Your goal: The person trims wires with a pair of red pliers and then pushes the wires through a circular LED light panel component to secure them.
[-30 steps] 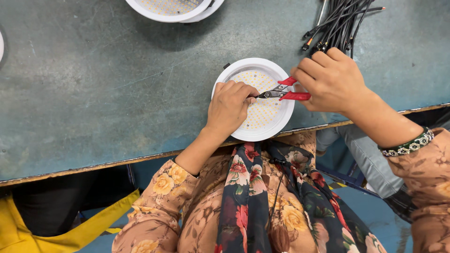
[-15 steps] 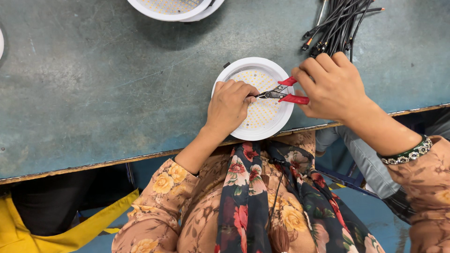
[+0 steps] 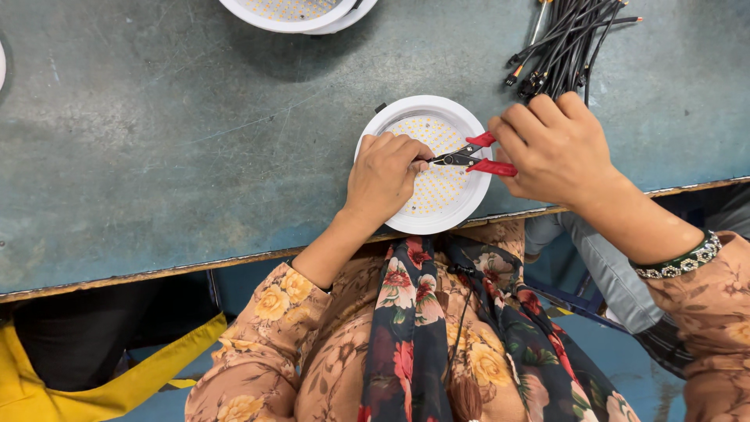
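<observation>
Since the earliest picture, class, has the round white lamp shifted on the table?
No. The round white lamp sits at the same spot on the table edge.

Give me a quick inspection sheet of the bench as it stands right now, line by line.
Surface: worn grey-green bench top, scuffed.
Job's things: round white lamp disc at the near edge; red-handled cutters over it.
Clutter: second white disc at the far edge.
Grips: left hand rests on the disc at the cutter tip; right hand shut on the cutters.
Cables: bundle of black leads, far right.
Surroundings: yellow cloth below the bench, left.
</observation>
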